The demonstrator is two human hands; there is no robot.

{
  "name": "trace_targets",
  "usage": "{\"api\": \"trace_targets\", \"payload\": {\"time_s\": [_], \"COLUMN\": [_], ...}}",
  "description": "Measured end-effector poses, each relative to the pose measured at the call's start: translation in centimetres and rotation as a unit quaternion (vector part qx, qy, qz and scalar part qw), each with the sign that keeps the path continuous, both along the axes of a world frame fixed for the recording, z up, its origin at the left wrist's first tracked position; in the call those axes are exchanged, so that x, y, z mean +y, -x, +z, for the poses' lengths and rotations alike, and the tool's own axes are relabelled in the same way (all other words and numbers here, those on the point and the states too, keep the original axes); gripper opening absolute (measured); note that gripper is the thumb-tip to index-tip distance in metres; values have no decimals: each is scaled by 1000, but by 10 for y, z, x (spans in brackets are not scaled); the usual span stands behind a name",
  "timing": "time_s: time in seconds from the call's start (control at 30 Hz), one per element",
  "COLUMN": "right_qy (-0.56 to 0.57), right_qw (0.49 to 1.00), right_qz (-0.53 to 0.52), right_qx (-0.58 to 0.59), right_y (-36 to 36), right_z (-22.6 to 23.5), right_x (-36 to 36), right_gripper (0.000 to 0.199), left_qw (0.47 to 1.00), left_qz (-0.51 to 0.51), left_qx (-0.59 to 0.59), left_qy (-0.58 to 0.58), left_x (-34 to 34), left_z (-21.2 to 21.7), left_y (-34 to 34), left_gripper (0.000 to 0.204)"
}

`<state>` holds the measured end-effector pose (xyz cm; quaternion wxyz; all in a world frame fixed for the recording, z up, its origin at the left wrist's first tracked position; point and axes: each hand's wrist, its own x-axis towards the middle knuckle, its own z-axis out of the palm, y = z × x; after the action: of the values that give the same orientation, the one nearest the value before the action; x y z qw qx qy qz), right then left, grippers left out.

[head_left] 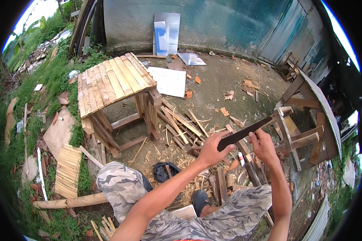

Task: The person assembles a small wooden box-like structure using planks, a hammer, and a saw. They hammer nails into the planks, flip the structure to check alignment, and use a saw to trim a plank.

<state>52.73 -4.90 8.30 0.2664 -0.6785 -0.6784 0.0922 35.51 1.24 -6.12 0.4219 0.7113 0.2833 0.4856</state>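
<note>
A hand saw with a long dark blade (244,133) slants up to the right in front of me, its toothed edge showing. Closed around its near end is my left hand (212,152), the thumb lying along the blade. My right hand (263,148) is closed too, thumb and forefinger pinched at the blade's lower edge farther along. Whether anything small is also between those fingertips is hidden. The blade's far tip lies close to the top of a wooden frame (287,138).
To the left stands a slatted stool (113,78). Wood strips (181,126) and shavings litter the ground beyond my knees. A black plastic bag (161,172) lies between my feet. On the right, a board-backed wooden piece (323,116) rests on its side. A bamboo pole (72,201) lies left.
</note>
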Motion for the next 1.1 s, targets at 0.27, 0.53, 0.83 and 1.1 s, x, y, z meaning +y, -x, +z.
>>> {"api": "trace_targets", "payload": {"time_s": [0.27, 0.53, 0.83, 1.1], "right_qy": [32, 365, 309, 362], "right_qw": [954, 895, 833, 773], "right_qz": [-28, 143, 161, 210], "right_qx": [296, 212, 430, 476], "right_y": [46, 88, 122, 116], "right_z": [-45, -128, -115, -98], "right_x": [35, 32, 81, 127], "right_gripper": [27, 58, 25, 24], "left_qw": [955, 878, 823, 838], "left_qz": [-23, 62, 205, 319], "left_qx": [-170, -355, -402, -336], "left_qy": [243, 315, 345, 287], "left_x": [11, 61, 95, 79], "left_z": [15, 8, 18, 72], "left_y": [37, 79, 195, 272], "left_gripper": [26, 20, 26, 47]}}
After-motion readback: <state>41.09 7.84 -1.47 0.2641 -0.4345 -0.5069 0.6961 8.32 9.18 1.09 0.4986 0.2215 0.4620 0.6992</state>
